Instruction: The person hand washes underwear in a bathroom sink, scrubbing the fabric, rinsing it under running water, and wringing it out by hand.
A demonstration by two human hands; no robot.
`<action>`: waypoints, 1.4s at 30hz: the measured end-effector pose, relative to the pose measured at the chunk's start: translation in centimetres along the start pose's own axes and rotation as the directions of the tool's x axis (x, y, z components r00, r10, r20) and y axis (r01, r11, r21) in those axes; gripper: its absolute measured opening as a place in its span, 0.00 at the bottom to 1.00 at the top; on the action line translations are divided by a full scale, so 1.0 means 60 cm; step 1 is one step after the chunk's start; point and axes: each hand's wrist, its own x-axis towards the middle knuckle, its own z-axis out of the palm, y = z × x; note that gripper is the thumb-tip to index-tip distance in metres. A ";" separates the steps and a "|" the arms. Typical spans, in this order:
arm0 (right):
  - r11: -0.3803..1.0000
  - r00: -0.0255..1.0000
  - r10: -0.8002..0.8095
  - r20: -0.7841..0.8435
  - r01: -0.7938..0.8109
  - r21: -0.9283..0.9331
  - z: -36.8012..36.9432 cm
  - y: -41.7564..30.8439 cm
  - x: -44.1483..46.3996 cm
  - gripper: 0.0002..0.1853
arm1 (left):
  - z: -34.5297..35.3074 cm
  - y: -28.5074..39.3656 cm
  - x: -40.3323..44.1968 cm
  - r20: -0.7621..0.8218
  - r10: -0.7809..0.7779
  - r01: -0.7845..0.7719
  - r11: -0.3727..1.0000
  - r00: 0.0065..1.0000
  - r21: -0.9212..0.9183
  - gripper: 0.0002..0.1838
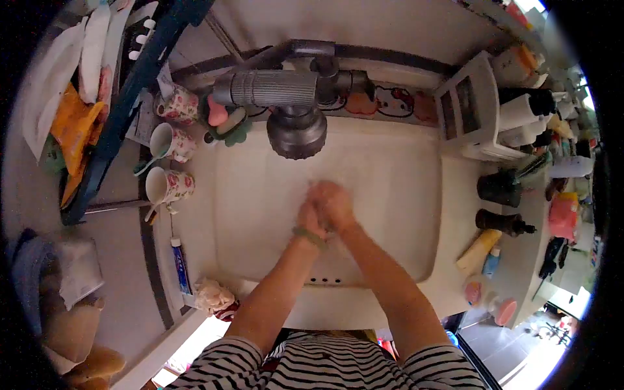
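White sink [396, 195]: left hand [312, 221] and right hand [336, 205] touch near faucet [297, 133].
Fingers [323, 189] blurred; open or closed, cannot tell.

The person's two arms, the left arm [276, 279] and the right arm [390, 279], reach forward and lean in to meet in the middle. The left hand [312, 218] and the right hand [333, 203] touch. The right hand looks bent, with its back up. The wrists are close but apart. The hands are blurry, so I can't tell each finger.
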 end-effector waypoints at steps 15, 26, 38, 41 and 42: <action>0.927 0.983 -0.146 -0.111 0.097 -0.363 -0.067 0.079 0.084 0.14 | 0.034 0.121 -0.027 -0.083 -0.024 0.028 0.999 0.996 0.045 0.25; 0.904 0.998 0.069 -0.013 -0.068 -0.423 -0.020 0.115 0.063 0.13 | 0.028 0.085 -0.019 -0.034 -0.016 0.018 0.998 0.999 0.064 0.24; 0.921 0.997 -0.075 -0.035 0.056 -0.384 0.000 0.018 0.018 0.07 | -0.006 -0.003 0.043 0.048 0.028 -0.026 0.999 0.998 -0.037 0.18; 0.989 0.976 0.139 -0.167 -0.146 -0.030 0.000 0.001 0.006 0.11 | 0.050 0.037 -0.033 0.053 0.073 -0.085 0.952 0.996 0.294 0.22; 0.999 0.989 -0.021 -0.149 0.015 -0.045 0.018 -0.018 -0.041 0.12 | 0.043 0.048 -0.037 0.057 0.069 -0.083 0.954 0.996 0.290 0.22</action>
